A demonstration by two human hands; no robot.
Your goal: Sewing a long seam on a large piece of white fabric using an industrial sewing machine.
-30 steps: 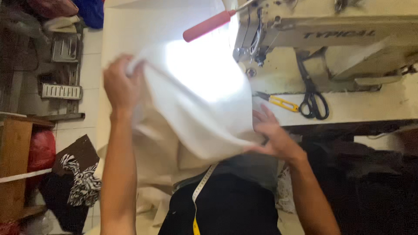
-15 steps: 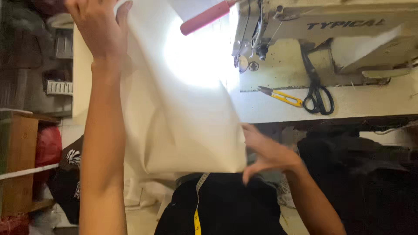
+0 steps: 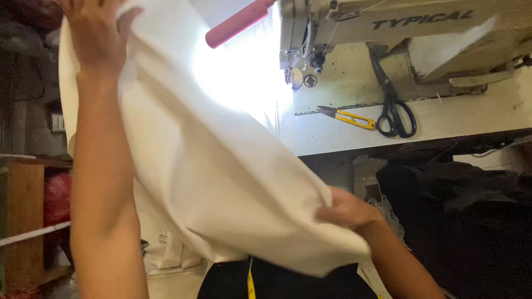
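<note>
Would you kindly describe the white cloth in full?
The white cloth is plain, thin woven fabric, lit from behind near its top. It hangs slanted and loosely creased; the left hand grips its upper edge high up, the right hand pinches its lower edge. It hides part of the sewing table.

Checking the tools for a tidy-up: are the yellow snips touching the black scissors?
Apart. The head view shows bare table between the yellow snips and the black scissors.
</note>
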